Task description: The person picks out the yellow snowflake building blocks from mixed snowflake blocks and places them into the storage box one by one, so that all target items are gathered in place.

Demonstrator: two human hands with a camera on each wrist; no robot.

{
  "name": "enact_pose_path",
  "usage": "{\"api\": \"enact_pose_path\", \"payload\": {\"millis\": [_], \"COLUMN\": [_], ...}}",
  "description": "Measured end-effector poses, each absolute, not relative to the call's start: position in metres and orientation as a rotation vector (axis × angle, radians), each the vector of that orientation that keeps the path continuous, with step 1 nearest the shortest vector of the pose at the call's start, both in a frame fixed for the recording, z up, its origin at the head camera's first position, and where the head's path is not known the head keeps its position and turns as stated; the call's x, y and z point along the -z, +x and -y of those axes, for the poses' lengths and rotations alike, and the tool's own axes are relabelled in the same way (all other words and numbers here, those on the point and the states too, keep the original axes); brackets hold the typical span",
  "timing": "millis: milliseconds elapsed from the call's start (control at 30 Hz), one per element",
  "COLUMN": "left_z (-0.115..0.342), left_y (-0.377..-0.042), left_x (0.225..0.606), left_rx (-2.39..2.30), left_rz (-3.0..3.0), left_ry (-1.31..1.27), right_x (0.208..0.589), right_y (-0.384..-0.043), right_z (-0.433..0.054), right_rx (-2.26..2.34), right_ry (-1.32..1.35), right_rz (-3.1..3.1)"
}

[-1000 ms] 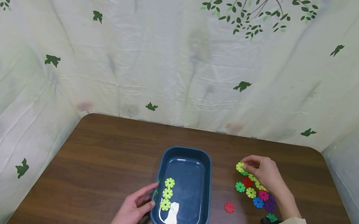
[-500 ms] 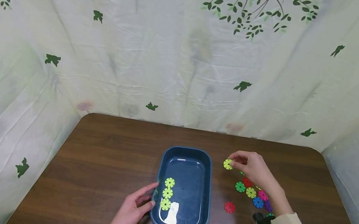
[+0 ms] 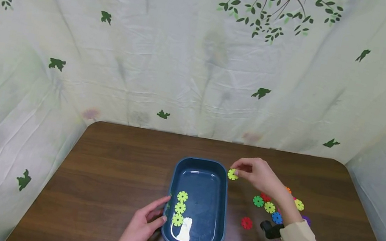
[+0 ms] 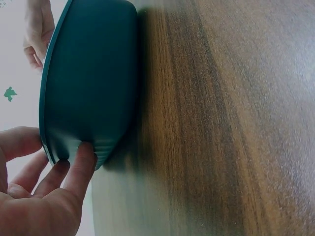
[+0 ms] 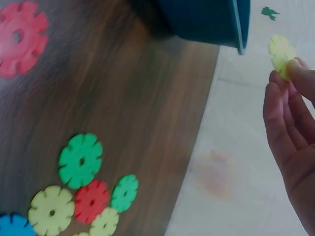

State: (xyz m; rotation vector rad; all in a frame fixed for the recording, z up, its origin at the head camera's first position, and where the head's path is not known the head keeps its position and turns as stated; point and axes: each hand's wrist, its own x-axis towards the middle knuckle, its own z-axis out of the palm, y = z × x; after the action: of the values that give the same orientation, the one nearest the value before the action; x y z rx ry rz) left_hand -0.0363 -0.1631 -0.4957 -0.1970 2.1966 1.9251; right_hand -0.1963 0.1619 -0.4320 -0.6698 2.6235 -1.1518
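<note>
- Three lime-yellow, notched, plastic-looking discs (image 3: pixel 183 208) lie in a vertical row on the left side of a dark-blue rectangular tray with rounded corners (image 3: pixel 208 207), centre of the frame.
- One person's right hand (image 3: pixel 257 173), right of centre, pinches a fourth lime-yellow disc (image 3: pixel 231 175) between thumb and fingertips, just beside the tray's upper right edge.
- Lower centre, the left hand (image 3: pixel 140 228) rests relaxed, spread fingers against the tray's left rim and outer wall.
- Work appears partway along: three discs are in, the fourth not yet.
- More lime-yellow discs (image 3: pixel 267 207) remain at right among red, green and blue discs (image 3: pixel 277 217) on the brown wood-grain table (image 3: pixel 121 176); the forearm hides some, so no full count is possible.
</note>
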Motion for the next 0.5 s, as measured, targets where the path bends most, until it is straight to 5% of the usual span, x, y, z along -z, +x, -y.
{"api": "enact_pose_path", "payload": {"millis": [500], "left_z": [0.163], "left_y": [-0.037], "left_x": [0.497], "left_rx": [-1.896], "left_rz": [-2.204], "left_ry": [-0.223], "right_x": [0.423], "right_y": [-0.2], "right_z": [-0.122], "right_rx": [1.147], "right_ry": [-0.673], "right_rz": [-2.542]}}
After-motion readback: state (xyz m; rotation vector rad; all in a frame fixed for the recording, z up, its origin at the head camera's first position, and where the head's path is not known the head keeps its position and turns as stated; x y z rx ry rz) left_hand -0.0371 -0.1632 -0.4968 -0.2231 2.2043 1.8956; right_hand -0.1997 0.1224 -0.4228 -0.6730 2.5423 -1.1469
